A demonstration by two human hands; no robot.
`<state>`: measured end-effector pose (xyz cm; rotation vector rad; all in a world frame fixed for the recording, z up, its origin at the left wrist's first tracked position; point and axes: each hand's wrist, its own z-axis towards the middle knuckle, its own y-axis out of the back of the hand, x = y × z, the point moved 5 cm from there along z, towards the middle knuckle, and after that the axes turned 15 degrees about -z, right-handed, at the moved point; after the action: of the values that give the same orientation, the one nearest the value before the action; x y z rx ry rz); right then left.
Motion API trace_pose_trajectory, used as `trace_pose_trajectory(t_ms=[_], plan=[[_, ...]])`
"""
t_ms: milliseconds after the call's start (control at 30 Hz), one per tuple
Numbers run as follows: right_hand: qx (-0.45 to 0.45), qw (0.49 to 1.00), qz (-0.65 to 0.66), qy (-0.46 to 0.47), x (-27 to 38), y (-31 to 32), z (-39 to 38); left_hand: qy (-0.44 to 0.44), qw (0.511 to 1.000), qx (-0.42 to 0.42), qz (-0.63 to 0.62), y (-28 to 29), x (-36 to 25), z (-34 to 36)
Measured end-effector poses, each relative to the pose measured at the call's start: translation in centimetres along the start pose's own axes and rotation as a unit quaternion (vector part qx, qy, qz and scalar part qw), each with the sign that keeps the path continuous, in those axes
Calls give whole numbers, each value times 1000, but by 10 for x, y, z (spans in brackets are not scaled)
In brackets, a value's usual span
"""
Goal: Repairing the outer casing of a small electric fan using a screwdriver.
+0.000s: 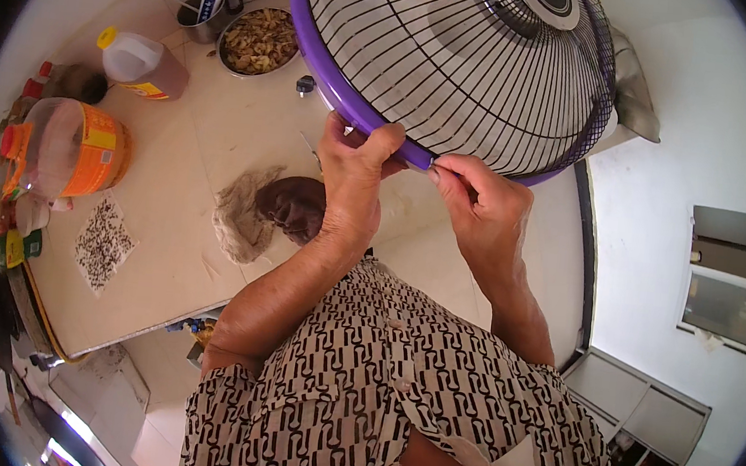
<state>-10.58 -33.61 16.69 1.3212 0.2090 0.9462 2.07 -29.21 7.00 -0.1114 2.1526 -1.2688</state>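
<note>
A large round dish heater with a purple rim [338, 86] and a domed black wire guard [457, 106] leans over the far side of the table. My left hand [354, 168] is closed on the near edge of its rim, thumb raised against the front. Just to the right, my right hand [488, 204] pinches the same rim between thumb and forefinger. Whether a small part sits in that pinch cannot be made out. A dark brown cloth [293, 207] and a pale rumpled cloth [243, 216] lie beside my left wrist.
On the table [183, 152] stand a bowl of dried slices [259, 41], a metal mug [202, 30] holding a tube, a yellow-capped jug [142, 65] and a big orange-labelled bottle [84, 151]. A black plug [305, 86] and a speckled sheet [105, 243] lie there too.
</note>
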Motion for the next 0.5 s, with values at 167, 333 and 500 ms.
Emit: trace_pose_trajectory(t_ms=[167,333,500], plan=[[20,997,-51,-53,2,12,2,6,1000,13,-5,-17,0,-6],[-19,994,-98,-35,8,17,1,12,1000,7,-10,-19,2,-7],[-49,991,-119,-33,9,21,1,14,1000,20,-12,-25,2,-9]])
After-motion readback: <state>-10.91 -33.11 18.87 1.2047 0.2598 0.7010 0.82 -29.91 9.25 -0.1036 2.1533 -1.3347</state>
